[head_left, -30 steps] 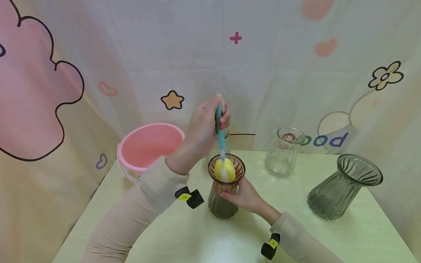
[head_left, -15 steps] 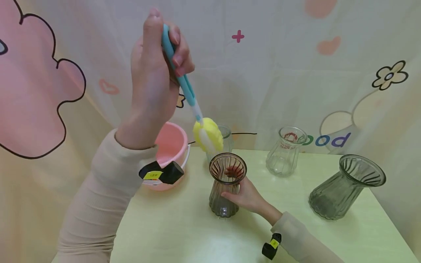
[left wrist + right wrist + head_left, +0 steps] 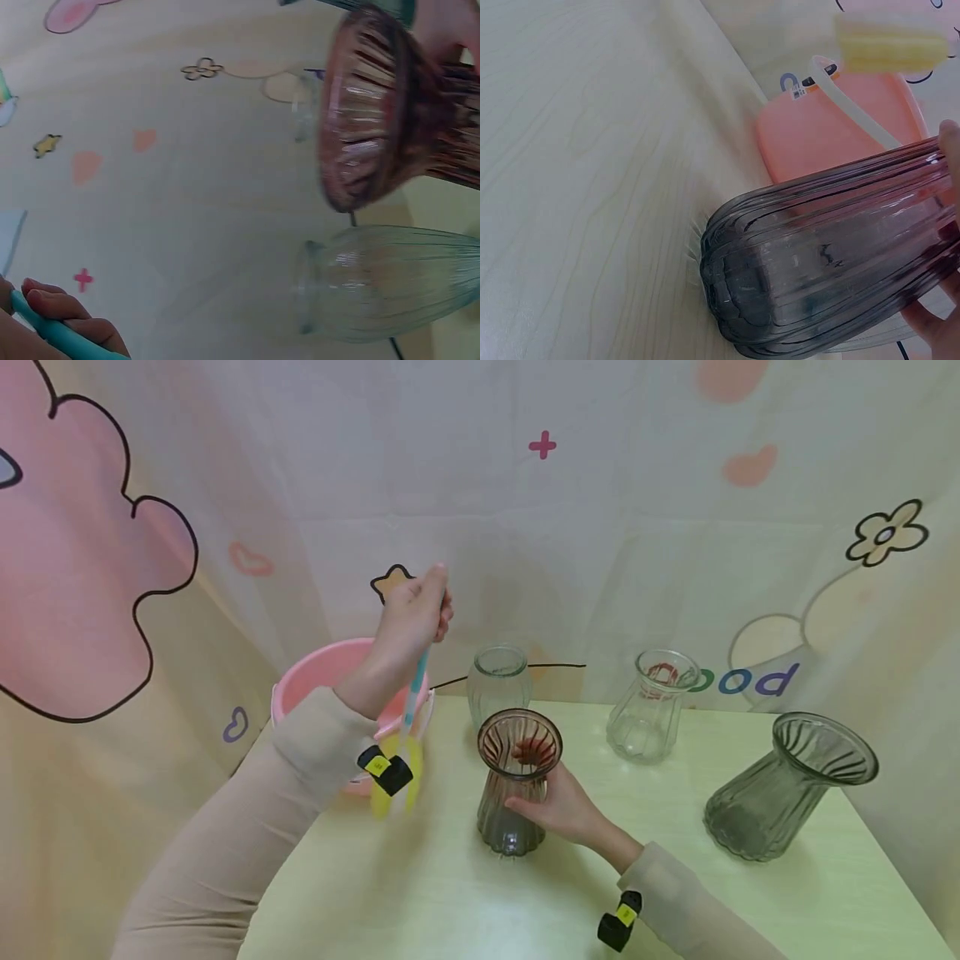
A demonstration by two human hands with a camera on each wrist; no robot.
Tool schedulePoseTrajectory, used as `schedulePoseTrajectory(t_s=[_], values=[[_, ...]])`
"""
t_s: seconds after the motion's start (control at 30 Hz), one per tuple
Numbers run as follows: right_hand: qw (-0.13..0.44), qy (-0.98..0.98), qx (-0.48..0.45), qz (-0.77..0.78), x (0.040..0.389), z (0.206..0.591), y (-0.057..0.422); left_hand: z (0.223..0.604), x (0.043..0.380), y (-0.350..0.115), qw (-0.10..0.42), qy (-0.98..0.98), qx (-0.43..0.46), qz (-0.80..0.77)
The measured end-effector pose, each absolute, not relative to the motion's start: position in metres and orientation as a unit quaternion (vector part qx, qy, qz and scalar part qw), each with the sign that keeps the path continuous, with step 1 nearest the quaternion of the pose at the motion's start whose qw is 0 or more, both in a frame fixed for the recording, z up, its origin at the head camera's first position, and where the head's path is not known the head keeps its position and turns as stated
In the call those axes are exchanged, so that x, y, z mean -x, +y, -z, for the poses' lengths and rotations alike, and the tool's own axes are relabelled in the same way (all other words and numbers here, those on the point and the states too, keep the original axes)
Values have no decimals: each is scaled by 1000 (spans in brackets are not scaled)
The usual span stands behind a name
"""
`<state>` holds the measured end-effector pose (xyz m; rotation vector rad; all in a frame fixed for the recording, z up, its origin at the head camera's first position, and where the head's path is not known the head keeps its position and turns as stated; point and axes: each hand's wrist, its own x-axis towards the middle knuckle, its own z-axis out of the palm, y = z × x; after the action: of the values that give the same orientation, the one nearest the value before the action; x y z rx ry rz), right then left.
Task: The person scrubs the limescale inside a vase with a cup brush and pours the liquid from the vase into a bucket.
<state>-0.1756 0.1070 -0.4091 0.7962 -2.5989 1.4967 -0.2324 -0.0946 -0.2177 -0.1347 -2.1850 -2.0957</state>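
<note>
Beside the bucket [image 3: 315, 681], left hand [image 3: 408, 610] curled round brush [image 3: 412, 693]; right hand [image 3: 558, 810] clasping brown vase [image 3: 517, 785].

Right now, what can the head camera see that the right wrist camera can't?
Only the head view shows both hands: the left hand gripping the brush by its teal handle, and the right hand holding the brown vase. It also shows the clear vases and the grey vase. Only the right wrist view shows the brown vase's ribbed base close up. Both show the pink bucket, the yellow sponge head and the table.
</note>
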Motion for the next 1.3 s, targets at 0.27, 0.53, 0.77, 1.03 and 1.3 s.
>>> schedulePoseTrajectory(t_s=[0.27,0.53,0.77,1.03,1.3], values=[[32,-837,-268,-476,180,419,108,304,253,-84,-13,-821,-25,570],[35,-838,-262,-477,197,446,113,363,256,-73,-50,-882,-26,468],[39,-839,-265,-473,196,446,114,397,261,-70,-69,-909,-53,408],[26,-836,-258,-484,183,426,109,416,268,-74,-82,-913,-93,388],[37,-842,-260,-472,185,427,111,448,292,-83,-114,-930,-68,344]])
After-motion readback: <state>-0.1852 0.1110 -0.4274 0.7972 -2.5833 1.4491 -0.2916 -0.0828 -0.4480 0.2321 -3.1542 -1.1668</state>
